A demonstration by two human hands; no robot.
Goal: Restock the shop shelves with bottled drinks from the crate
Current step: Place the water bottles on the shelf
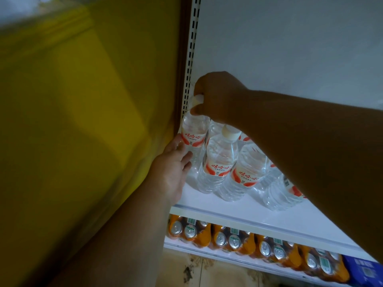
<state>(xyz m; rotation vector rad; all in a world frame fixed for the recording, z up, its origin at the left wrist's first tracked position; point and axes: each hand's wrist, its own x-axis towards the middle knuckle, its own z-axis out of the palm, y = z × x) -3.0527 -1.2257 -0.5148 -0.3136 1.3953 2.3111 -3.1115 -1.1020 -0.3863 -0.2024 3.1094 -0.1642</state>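
Several clear water bottles with red-and-white labels and white caps stand on a white shelf (228, 206). My right hand (215, 96) reaches in from the right and grips the capped neck of the back-left bottle (193, 131), which stands against the shelf's left upright. My left hand (174, 166) comes up from below with its fingers spread, and the fingertips touch the lower side of that same bottle. Another bottle (219, 162) stands just in front of it. My right forearm hides the bottles further right. No crate is in view.
A slotted metal upright (189, 59) and a yellow panel (83, 100) bound the shelf on the left. The grey back wall (290, 48) rises behind. On the shelf below lie orange packs of cans (238, 239) and a blue pack (364, 270). The tiled floor (196, 270) shows beneath.
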